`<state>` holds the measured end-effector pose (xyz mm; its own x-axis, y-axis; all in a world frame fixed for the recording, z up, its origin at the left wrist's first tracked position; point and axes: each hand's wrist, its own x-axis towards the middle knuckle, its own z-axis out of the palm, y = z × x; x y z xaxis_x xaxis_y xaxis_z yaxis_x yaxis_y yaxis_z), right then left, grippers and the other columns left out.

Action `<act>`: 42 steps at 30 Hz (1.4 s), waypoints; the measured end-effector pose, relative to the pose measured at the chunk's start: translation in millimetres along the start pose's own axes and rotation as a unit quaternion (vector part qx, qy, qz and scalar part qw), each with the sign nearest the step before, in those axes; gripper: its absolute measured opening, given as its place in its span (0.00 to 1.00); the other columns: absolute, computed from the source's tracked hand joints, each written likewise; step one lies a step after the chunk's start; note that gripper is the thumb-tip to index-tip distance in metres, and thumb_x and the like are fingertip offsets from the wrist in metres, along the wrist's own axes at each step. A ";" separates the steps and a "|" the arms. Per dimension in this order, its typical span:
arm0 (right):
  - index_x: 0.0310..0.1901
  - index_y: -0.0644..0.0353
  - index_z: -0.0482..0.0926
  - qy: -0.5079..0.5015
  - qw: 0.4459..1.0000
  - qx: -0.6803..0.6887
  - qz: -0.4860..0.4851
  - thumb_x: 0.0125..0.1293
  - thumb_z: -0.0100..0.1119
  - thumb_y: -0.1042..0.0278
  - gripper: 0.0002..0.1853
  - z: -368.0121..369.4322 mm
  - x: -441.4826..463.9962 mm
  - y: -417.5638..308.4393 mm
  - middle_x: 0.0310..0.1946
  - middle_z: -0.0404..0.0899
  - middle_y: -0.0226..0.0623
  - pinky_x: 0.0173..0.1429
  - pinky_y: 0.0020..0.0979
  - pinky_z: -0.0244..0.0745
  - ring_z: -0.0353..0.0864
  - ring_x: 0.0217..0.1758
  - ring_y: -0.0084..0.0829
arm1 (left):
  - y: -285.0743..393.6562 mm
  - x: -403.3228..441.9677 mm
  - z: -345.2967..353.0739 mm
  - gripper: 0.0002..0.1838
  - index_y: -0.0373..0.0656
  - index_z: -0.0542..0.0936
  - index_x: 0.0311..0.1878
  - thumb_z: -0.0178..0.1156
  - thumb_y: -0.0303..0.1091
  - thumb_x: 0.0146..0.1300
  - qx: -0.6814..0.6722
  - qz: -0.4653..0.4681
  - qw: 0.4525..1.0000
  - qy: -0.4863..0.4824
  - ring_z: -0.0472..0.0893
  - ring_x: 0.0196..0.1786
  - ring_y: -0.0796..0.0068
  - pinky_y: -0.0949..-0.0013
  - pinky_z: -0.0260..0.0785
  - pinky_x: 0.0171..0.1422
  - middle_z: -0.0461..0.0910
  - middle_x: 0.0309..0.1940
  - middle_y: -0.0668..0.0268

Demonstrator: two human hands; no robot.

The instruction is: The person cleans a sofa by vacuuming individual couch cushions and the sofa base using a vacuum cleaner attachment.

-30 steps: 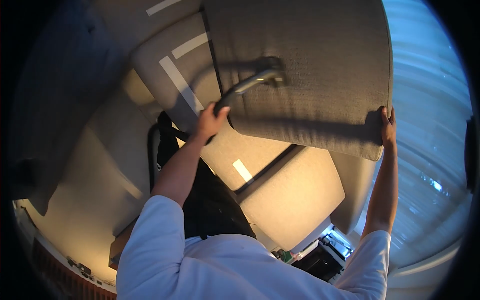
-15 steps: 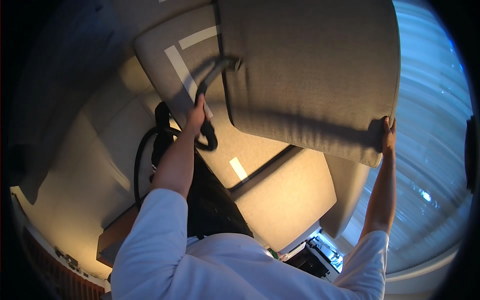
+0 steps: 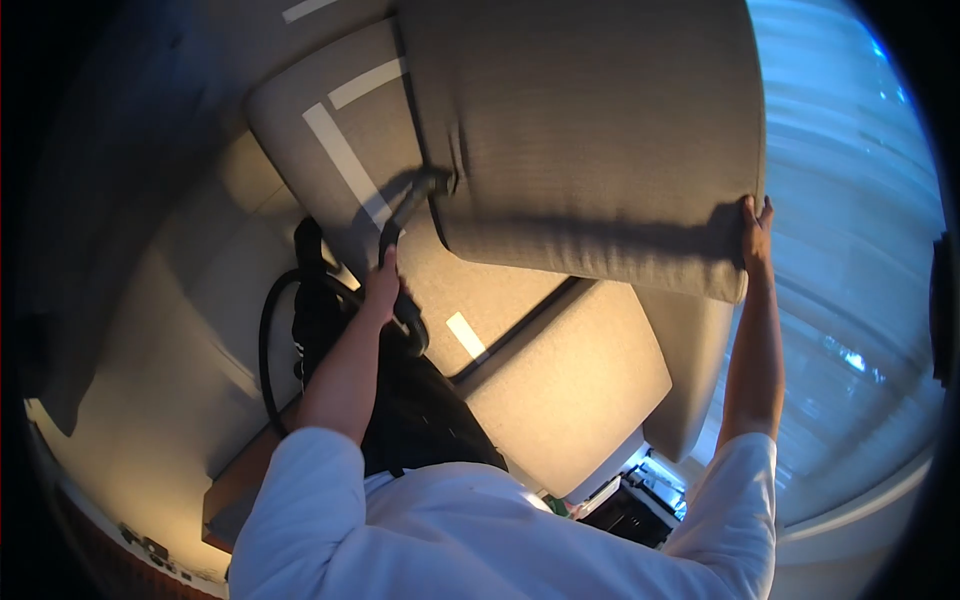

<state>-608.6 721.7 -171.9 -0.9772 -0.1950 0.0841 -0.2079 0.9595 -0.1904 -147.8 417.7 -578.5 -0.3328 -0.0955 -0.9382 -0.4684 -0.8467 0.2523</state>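
Observation:
My left hand (image 3: 381, 288) is wrapped round the dark handle of a vacuum cleaner hose (image 3: 405, 215). The nozzle (image 3: 437, 181) presses against the left side of a large grey cushion (image 3: 600, 130), denting its fabric. At the cushion's lower right corner, my right hand (image 3: 758, 235) grips the edge, and the cushion stands tilted up off the sofa. Part of my right hand's grip is hidden behind the cushion. Beneath lies the sofa seat (image 3: 480, 295), with pale tape strips (image 3: 345, 155) on its fabric.
The black hose (image 3: 266, 345) loops beside my dark-trousered leg (image 3: 415, 410). A lit sofa section (image 3: 575, 400) lies below the cushion. Sheer curtains (image 3: 840, 260) hang at the right. A brown box-like piece (image 3: 235, 495) stands at lower left.
My left hand has drawn the nozzle down along the cushion's left side, toward its lower corner. My right hand and the cushion's lower corner appear slightly higher and farther left in view.

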 end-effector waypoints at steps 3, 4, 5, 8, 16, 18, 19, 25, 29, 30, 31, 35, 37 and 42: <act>0.75 0.73 0.49 -0.044 0.992 0.028 0.113 0.69 0.56 0.32 0.53 -6.5 -7.2 -19.1 0.67 0.69 0.61 0.71 0.40 0.67 0.72 0.69 0.47 | -2.5 -48.9 -28.3 0.26 0.46 0.70 0.32 0.57 0.61 0.71 0.109 0.002 0.994 -0.011 0.73 0.18 0.74 0.66 0.70 0.26 0.70 0.18 0.69; 0.75 0.73 0.50 -0.066 0.990 0.062 0.108 0.68 0.57 0.31 0.54 -8.3 -15.5 -31.2 0.66 0.70 0.61 0.71 0.40 0.68 0.73 0.68 0.47 | 4.5 -60.8 -28.3 0.25 0.46 0.72 0.32 0.59 0.60 0.71 0.149 0.038 0.988 -0.012 0.72 0.16 0.73 0.67 0.70 0.24 0.69 0.16 0.70; 0.75 0.72 0.50 -0.080 0.987 0.094 0.104 0.67 0.58 0.30 0.55 -15.7 -21.1 -39.5 0.65 0.71 0.61 0.70 0.40 0.68 0.74 0.67 0.47 | 16.8 -83.9 -16.5 0.24 0.44 0.74 0.34 0.58 0.59 0.71 0.167 0.089 0.982 -0.021 0.72 0.16 0.73 0.67 0.69 0.24 0.70 0.17 0.69; 0.70 0.70 0.67 -0.074 0.993 0.077 0.054 0.66 0.64 0.36 0.46 -33.5 -29.5 -17.2 0.63 0.75 0.56 0.70 0.37 0.68 0.73 0.69 0.43 | 66.5 -151.8 43.9 0.25 0.38 0.78 0.41 0.60 0.56 0.71 0.320 0.327 0.888 -0.053 0.75 0.17 0.72 0.65 0.68 0.26 0.74 0.18 0.64; 0.74 0.57 0.66 -0.079 0.992 0.096 -0.012 0.64 0.69 0.50 0.40 -41.4 -91.1 27.9 0.72 0.67 0.53 0.78 0.40 0.60 0.65 0.76 0.46 | 140.4 -246.5 243.2 0.26 0.39 0.78 0.43 0.66 0.56 0.66 0.390 0.526 0.712 -0.253 0.85 0.32 0.55 0.58 0.74 0.36 0.82 0.26 0.55; 0.74 0.55 0.66 -0.052 0.992 0.087 -0.071 0.65 0.69 0.49 0.40 -36.5 -84.9 33.7 0.72 0.68 0.52 0.78 0.40 0.60 0.65 0.76 0.46 | 126.5 -224.8 260.6 0.25 0.39 0.78 0.42 0.66 0.56 0.65 0.445 0.550 0.668 -0.230 0.85 0.31 0.54 0.57 0.74 0.35 0.82 0.25 0.54; 0.74 0.54 0.66 -0.024 0.988 0.071 -0.132 0.65 0.69 0.48 0.40 -34.7 -83.0 37.8 0.72 0.68 0.51 0.77 0.40 0.61 0.65 0.76 0.46 | 119.0 -211.3 255.4 0.25 0.40 0.78 0.44 0.65 0.56 0.66 0.447 0.516 0.694 -0.229 0.86 0.37 0.50 0.55 0.75 0.39 0.83 0.29 0.51; 0.75 0.49 0.64 -0.038 0.997 0.045 -0.041 0.69 0.64 0.47 0.37 -34.5 -89.4 31.7 0.72 0.68 0.48 0.77 0.40 0.62 0.66 0.76 0.47 | 71.7 -111.6 117.7 0.27 0.45 0.80 0.54 0.62 0.59 0.67 0.467 0.435 0.767 -0.065 0.85 0.48 0.43 0.52 0.76 0.48 0.86 0.39 0.50; 0.75 0.48 0.65 -0.016 0.995 0.081 -0.062 0.70 0.61 0.47 0.35 -26.0 -85.8 38.3 0.72 0.68 0.48 0.77 0.41 0.62 0.66 0.76 0.48 | 70.9 -104.2 25.7 0.25 0.42 0.80 0.48 0.62 0.57 0.67 0.536 0.404 0.741 0.030 0.85 0.43 0.42 0.51 0.75 0.44 0.85 0.37 0.49; 0.75 0.48 0.65 -0.015 0.994 0.096 -0.057 0.71 0.60 0.47 0.34 -26.8 -85.2 36.7 0.72 0.68 0.49 0.77 0.41 0.61 0.66 0.76 0.47 | 73.6 -121.1 29.5 0.24 0.42 0.80 0.47 0.63 0.56 0.67 0.529 0.411 0.742 0.028 0.85 0.44 0.43 0.51 0.75 0.44 0.85 0.37 0.49; 0.75 0.49 0.65 -0.017 0.993 0.109 -0.049 0.73 0.59 0.48 0.33 -26.4 -89.3 35.8 0.72 0.68 0.49 0.77 0.41 0.61 0.66 0.76 0.46 | 71.3 -133.2 43.1 0.24 0.42 0.80 0.47 0.63 0.56 0.66 0.495 0.448 0.745 -0.003 0.85 0.43 0.45 0.52 0.76 0.44 0.86 0.37 0.50; 0.75 0.50 0.65 -0.018 0.987 0.151 -0.059 0.75 0.56 0.49 0.31 -24.1 -89.8 36.5 0.72 0.68 0.50 0.77 0.39 0.60 0.65 0.77 0.44 | 80.1 -198.8 175.9 0.24 0.43 0.80 0.47 0.67 0.56 0.64 0.355 0.509 0.763 -0.183 0.87 0.42 0.54 0.57 0.76 0.43 0.86 0.36 0.54; 0.75 0.53 0.66 -0.027 0.988 0.146 -0.047 0.77 0.54 0.51 0.30 -26.5 -84.2 39.3 0.72 0.68 0.50 0.78 0.37 0.58 0.65 0.77 0.41 | 72.6 -196.2 219.2 0.25 0.41 0.78 0.42 0.67 0.57 0.63 0.393 0.545 0.716 -0.191 0.87 0.37 0.49 0.54 0.76 0.38 0.85 0.30 0.54; 0.74 0.56 0.67 -0.065 0.981 0.181 -0.036 0.75 0.57 0.51 0.31 -31.3 -79.2 45.2 0.69 0.72 0.49 0.77 0.35 0.59 0.68 0.74 0.38 | 47.7 -148.3 194.5 0.27 0.40 0.80 0.50 0.65 0.58 0.65 0.398 0.494 0.758 -0.153 0.87 0.44 0.49 0.55 0.78 0.47 0.86 0.38 0.50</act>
<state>-539.3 786.8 -156.6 -0.9515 -0.3073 -0.0105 -0.2562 0.8112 -0.5257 -280.0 493.2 -381.2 -0.9601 -0.2475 -0.1305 -0.1718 0.1533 0.9731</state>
